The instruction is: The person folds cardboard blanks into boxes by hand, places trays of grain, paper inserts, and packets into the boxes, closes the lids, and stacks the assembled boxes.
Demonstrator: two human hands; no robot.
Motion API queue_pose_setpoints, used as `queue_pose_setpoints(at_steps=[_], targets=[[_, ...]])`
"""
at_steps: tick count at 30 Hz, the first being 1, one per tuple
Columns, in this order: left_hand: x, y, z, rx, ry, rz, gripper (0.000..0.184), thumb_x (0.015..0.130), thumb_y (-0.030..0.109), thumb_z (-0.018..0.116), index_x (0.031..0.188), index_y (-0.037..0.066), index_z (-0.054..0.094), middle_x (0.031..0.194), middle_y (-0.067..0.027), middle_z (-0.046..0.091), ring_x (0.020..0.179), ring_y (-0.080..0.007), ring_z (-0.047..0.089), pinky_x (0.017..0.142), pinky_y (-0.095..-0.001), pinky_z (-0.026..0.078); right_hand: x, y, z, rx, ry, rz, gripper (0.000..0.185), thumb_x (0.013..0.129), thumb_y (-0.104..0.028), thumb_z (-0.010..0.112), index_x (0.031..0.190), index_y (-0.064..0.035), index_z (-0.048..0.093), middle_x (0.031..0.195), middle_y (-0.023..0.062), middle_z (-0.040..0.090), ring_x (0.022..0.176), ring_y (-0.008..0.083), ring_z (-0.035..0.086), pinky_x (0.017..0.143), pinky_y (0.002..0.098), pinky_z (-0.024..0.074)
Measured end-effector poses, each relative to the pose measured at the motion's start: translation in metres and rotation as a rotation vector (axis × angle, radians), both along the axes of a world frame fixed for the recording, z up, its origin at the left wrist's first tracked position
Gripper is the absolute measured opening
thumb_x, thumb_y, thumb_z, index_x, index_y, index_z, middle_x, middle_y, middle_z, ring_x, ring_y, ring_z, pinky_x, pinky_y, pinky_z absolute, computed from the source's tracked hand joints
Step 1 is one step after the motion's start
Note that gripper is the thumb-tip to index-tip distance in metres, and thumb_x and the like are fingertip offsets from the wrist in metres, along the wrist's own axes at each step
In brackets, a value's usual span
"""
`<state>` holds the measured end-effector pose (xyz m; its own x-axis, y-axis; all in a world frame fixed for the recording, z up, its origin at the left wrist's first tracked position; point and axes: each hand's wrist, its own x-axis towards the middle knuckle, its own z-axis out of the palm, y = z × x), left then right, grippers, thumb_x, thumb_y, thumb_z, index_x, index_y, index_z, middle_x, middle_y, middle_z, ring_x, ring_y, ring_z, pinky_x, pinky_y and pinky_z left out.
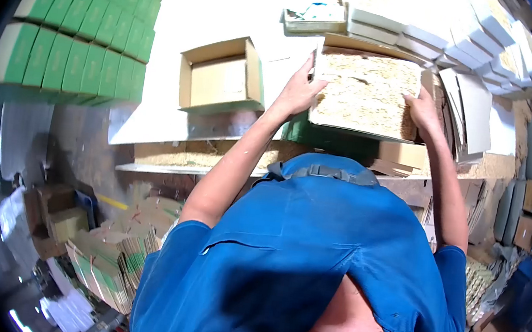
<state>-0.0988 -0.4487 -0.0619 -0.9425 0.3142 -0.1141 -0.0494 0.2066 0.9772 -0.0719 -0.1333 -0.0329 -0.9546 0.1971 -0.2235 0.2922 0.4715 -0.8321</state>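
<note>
A cardboard box holding a pale, rough-textured block (363, 92) is in front of me on the right part of the white table (160, 114). My left hand (302, 90) grips its left edge, with the thumb over the near left side. My right hand (423, 112) grips the right edge, the thumb lying on the pale contents. Further left on the table stands an open cardboard box (220, 75) with its brown inside showing. Beneath the held box a dark green surface (328, 136) shows.
Green and white boxes (81, 60) are stacked at the left. A small box (315, 14) sits at the back, beside rows of white boxes (419, 32). Grey-white sheets (472, 111) lean to the right. Cardboard pieces (111, 260) stand below at the left.
</note>
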Motion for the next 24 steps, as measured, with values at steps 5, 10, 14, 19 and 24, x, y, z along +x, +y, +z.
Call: queue_pose_setpoints(at_steps=[5,10,14,19,24], targets=[[0.006,-0.002,0.016,-0.042,-0.04,-0.006,0.075,0.09,0.022,0.06,0.152,-0.003,0.024,0.15,-0.0245,0.039,0.14,-0.0316,0.038,0.115,-0.0353,0.029,0.009,-0.03,0.029,0.455,0.076,-0.023,0.039,0.088,-0.011,0.064,0.124,0.0025,0.055,0.113,0.0259,0.065,0.111,0.0399,0.061,0.096,0.0434,0.048],[0.003,0.002,0.01,-0.048,-0.006,-0.003,0.074,0.091,0.024,0.057,0.153,-0.001,0.023,0.153,-0.023,0.034,0.142,-0.0309,0.034,0.117,-0.0358,0.026,0.009,-0.036,0.046,0.766,0.703,0.187,0.032,0.083,0.001,0.061,0.115,-0.0018,0.064,0.127,0.0166,0.061,0.116,0.0374,0.059,0.099,0.041,0.0485],[0.001,0.002,0.036,-0.051,-0.045,-0.021,0.075,0.095,0.032,0.056,0.153,0.0,0.022,0.155,-0.0215,0.031,0.14,-0.0301,0.037,0.115,-0.0367,0.03,0.001,-0.013,0.069,0.441,0.687,0.065,0.025,0.084,-0.004,0.064,0.108,-0.006,0.07,0.122,0.0126,0.066,0.112,0.0292,0.064,0.098,0.0374,0.0496],[-0.057,-0.028,0.012,0.104,-0.184,0.166,0.063,0.097,0.039,0.056,0.149,0.009,0.039,0.143,-0.0186,0.049,0.13,-0.0277,0.05,0.099,-0.0355,0.046,-0.02,0.108,0.03,0.729,0.488,-0.306,0.028,0.084,-0.014,0.068,0.111,-0.0068,0.07,0.127,0.0127,0.064,0.121,0.0291,0.058,0.105,0.0363,0.0431],[-0.183,-0.04,-0.033,-0.495,0.267,0.144,0.046,0.09,0.021,0.063,0.132,0.002,0.059,0.125,-0.021,0.064,0.115,-0.0302,0.063,0.101,-0.0376,0.045,-0.008,0.21,-0.056,1.174,-0.142,-0.448,0.068,0.083,-0.036,0.071,0.142,-0.0098,0.047,0.151,0.018,0.039,0.138,0.0363,0.037,0.111,0.0474,0.0352]])
